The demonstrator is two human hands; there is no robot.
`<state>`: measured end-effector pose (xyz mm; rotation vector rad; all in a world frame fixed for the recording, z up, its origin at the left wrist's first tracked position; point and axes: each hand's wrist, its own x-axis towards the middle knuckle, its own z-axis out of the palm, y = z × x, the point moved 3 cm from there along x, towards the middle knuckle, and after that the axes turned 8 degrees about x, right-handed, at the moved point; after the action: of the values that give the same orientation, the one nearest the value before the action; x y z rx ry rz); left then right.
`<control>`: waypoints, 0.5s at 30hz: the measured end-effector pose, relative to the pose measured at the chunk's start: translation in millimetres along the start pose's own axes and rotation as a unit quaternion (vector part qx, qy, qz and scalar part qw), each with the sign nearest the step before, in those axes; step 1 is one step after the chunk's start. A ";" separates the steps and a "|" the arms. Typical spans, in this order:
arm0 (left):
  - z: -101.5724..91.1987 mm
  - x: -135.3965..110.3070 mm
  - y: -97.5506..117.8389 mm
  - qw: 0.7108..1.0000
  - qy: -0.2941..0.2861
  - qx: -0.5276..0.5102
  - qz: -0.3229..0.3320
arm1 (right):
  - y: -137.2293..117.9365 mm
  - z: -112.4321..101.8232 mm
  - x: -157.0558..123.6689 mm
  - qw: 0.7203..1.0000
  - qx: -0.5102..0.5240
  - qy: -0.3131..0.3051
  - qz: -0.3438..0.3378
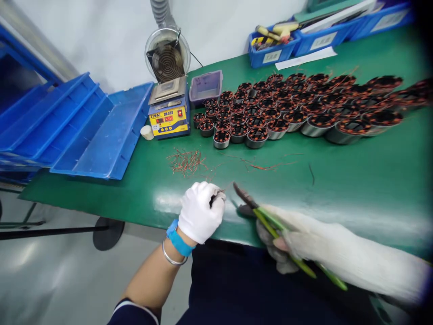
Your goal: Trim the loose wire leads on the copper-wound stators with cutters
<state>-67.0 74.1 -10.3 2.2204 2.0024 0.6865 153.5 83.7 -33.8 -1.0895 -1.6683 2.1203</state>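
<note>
My left hand (202,212), in a white glove, is closed in a fist over the front part of the green table. A thin end sticks out near its fingertips, but what the fingers hold is hidden. My right hand (284,239), gloved in white with greyed fingers, is wrapped round green-handled pliers (270,223). Their dark jaws point up and left, a little to the right of my left fist and apart from it. Just beyond my left hand lies a heap of copper wire scraps (187,161). More loose wire (264,167) is strewn to its right.
Many metal stator rings with copper windings (256,135) stand in rows at the back right. Behind are a yellow-and-blue solder pot (170,119), a purple bin (206,88) and a blue tool box (270,54). Blue trays (101,135) lean at left.
</note>
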 end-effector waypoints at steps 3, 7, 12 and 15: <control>-0.3 -0.5 0.2 1.000 0.001 0.001 0.007 | -6.3 14.3 6.3 0.980 0.170 -0.096 0.050; -0.3 -0.5 -0.2 1.000 0.001 0.002 0.008 | -17.3 13.7 8.9 0.988 0.110 -0.087 0.063; -0.4 0.1 0.1 1.000 0.012 -0.009 0.019 | -25.4 14.3 7.3 0.989 0.065 -0.051 0.120; -0.2 0.0 0.2 1.000 0.015 -0.012 0.019 | -23.6 14.5 6.4 0.987 0.060 -0.043 0.142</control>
<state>-66.8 74.0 -10.1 2.2521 1.9596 0.7493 133.3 84.5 -13.9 -1.2798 -1.4700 2.4408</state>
